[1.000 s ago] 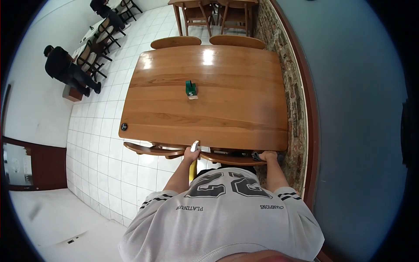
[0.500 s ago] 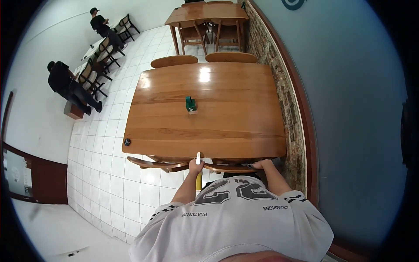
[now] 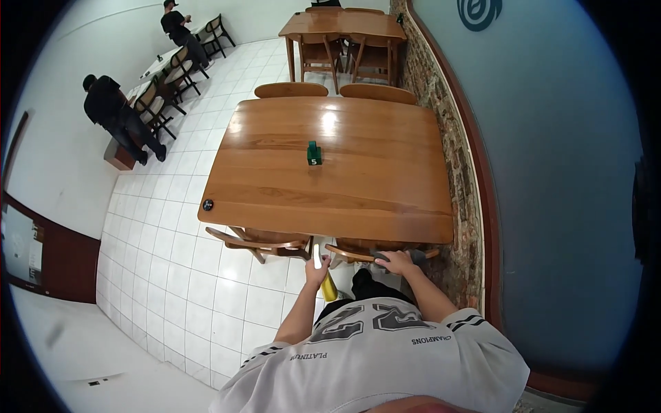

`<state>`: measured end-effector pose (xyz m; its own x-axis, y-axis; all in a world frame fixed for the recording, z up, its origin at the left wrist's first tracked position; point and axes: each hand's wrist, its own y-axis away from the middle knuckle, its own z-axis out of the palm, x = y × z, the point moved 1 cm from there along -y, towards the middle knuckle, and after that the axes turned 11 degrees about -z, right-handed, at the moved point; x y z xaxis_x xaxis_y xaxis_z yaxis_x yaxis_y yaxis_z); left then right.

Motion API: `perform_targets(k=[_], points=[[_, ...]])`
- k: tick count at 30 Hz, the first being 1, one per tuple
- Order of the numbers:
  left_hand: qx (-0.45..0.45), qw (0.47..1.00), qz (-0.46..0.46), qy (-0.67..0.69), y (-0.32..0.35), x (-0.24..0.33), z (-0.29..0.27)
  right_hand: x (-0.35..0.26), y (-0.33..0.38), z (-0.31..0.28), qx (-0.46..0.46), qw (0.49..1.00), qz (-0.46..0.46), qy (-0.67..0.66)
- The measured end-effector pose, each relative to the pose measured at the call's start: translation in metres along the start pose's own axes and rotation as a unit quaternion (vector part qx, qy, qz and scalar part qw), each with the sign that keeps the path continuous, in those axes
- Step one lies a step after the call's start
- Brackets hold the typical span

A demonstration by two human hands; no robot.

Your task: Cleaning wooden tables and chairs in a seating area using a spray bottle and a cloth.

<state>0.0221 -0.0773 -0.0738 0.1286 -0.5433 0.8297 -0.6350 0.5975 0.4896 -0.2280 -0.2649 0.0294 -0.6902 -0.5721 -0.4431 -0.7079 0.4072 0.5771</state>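
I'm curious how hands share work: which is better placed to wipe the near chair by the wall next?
Probably the right hand: it holds the dark cloth on the chair's backrest, whereas the left hand grips a yellow bottle.

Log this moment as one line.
left hand: holds yellow bottle with white top | right hand: holds grey cloth on chair backrest | table: green block on top

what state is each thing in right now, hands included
spray bottle, held in left hand
left hand, closed around spray bottle
cloth, bunched under right hand
right hand, on cloth, exact grip unclear
near right chair, upright, cloth against its back
table, upright, top glossy
green block, standing on table
round black thing, on table's near left corner
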Motion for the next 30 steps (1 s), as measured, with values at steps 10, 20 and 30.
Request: perform_targets(k=[10,20,30], points=[[0.013,1.000,0.004,-0.017,0.086,-0.034,-0.041,-0.026,0.033,-0.038,0.167,0.811,-0.166,-0.535],[0.070,0.988,0.051,0.125,0.204,0.035,-0.051,-0.111,0.103,-0.007,-0.044,0.354,-0.231,-0.905],[0.179,0.976,0.113,0.050,0.343,0.042,-0.050,-0.143,0.162,0.120,-0.161,0.330,-0.138,-0.920]])
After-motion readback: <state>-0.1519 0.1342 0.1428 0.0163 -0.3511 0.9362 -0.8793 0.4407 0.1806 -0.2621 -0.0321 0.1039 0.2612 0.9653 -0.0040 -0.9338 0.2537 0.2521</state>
